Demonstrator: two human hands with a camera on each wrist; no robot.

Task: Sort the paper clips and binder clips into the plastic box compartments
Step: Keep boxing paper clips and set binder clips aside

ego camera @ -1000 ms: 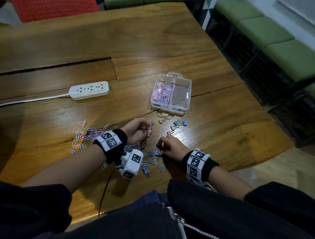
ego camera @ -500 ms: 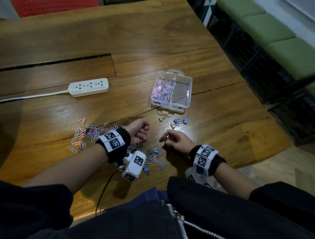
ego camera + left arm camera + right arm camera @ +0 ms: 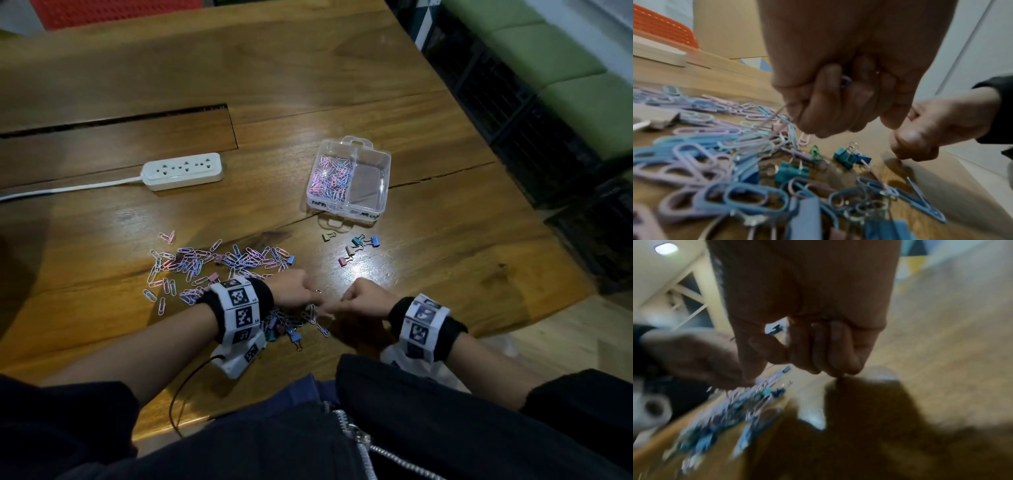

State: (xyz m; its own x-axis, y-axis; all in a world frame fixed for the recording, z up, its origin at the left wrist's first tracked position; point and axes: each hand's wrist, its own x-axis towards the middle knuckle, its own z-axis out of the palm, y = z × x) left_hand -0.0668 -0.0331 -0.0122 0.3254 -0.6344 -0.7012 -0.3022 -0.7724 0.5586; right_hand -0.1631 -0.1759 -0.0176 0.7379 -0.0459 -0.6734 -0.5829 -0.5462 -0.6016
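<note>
Both hands sit low over the near part of the wooden worktop, almost knuckle to knuckle. The left hand is a fist; the left wrist view shows its grip clamped on clips, a purple-blue one peeking between the curled fingers and thin wire ends trailing from the fist. The right hand is also curled, thumb tip against forefinger; whether anything is pinched there cannot be told, as the right wrist view is blurred.

Under and just behind the hands lies a mixed heap of paper clips and binder clips, close to the near edge of the worktop. A wider scatter of pink and blue paper clips spreads to the left and farther out. A small group of binder clips lies apart, right of that scatter and just near of the plastic box.

The clear plastic box stands at mid-worktop, its handle tab toward the person. Its left compartment holds paper clips; its right compartment shows bare bottom. Between the hands and the box the surface is open apart from the small binder clip group.

A white power strip lies far left of the box, its cord running off the left edge. Beyond it a long slot cuts across the worktop. The right edge of the worktop drops to a dark floor beside green cushions.
</note>
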